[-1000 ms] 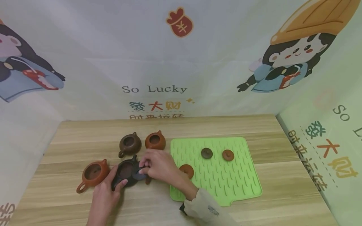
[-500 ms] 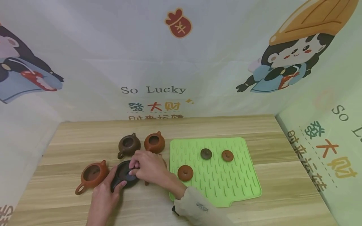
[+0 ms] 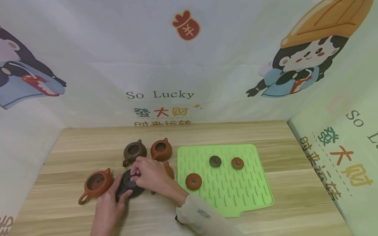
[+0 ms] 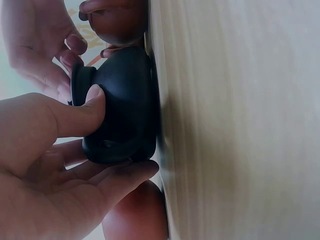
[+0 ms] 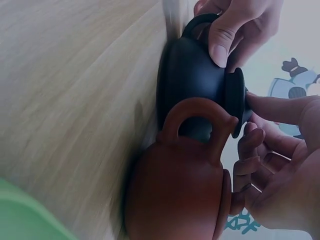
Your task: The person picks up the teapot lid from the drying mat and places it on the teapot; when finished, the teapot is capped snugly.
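My left hand (image 3: 109, 201) grips a black teapot (image 4: 122, 100) by its handle side, thumb on the upper body. My right hand (image 3: 152, 173) pinches the knob of a black teapot lid (image 5: 235, 102) at the teapot's mouth. In the right wrist view the lid lies over the opening; whether it sits flush I cannot tell. A reddish-brown teapot (image 5: 175, 192) stands right beside the black one, partly hidden by my right hand in the head view. To the left of my left hand is an orange-brown teapot (image 3: 96, 183) without its lid.
Behind my hands stand a dark brown teapot (image 3: 136, 152) and an orange teapot (image 3: 165, 149), both uncovered. A green ridged mat (image 3: 230, 190) on the right carries a dark lid (image 3: 215, 161), a small orange lid (image 3: 237, 163) and a larger one (image 3: 193, 182). A printed curtain backs the wooden table.
My right hand has carried the black lid leftward from beside the black teapot onto its mouth. The left hand keeps its hold on the teapot.
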Tool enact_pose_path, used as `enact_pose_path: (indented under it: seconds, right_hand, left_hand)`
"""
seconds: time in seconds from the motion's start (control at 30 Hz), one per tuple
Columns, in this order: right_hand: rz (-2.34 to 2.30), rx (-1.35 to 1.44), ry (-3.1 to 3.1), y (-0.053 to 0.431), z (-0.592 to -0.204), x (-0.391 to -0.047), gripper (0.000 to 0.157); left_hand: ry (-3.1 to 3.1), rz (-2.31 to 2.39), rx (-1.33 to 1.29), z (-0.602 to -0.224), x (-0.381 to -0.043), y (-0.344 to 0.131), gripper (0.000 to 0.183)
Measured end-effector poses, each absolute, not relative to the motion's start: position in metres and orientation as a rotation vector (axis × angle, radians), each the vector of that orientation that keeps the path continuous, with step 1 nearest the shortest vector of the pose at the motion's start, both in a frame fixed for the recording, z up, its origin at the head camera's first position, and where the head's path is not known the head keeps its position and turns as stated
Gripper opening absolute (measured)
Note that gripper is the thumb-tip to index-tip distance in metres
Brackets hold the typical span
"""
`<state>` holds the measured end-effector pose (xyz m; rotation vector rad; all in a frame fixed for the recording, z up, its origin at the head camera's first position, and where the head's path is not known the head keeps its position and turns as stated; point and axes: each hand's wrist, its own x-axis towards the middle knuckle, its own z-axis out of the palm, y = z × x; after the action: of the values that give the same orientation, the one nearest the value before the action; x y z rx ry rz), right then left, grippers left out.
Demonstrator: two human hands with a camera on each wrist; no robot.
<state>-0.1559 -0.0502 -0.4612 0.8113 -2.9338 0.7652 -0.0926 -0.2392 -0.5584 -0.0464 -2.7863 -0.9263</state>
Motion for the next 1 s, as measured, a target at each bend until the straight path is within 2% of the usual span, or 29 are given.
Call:
enact_pose_path:
  seconds: [0.8, 1.0]
  right_hand:
    - [0.687, 0.806, -3.0, -0.062, -0.467, -0.156, 0.003]
    - [0.65, 0.789, -3.032, -0.063, -0.467, -0.152, 0.007]
  left_hand:
    - [-2.757, -0.908, -0.066, -0.562, -0.092, -0.24, 0.067]
    - [-2.766, -0.918, -0.054, -0.562, -0.093, -0.241, 0.067]
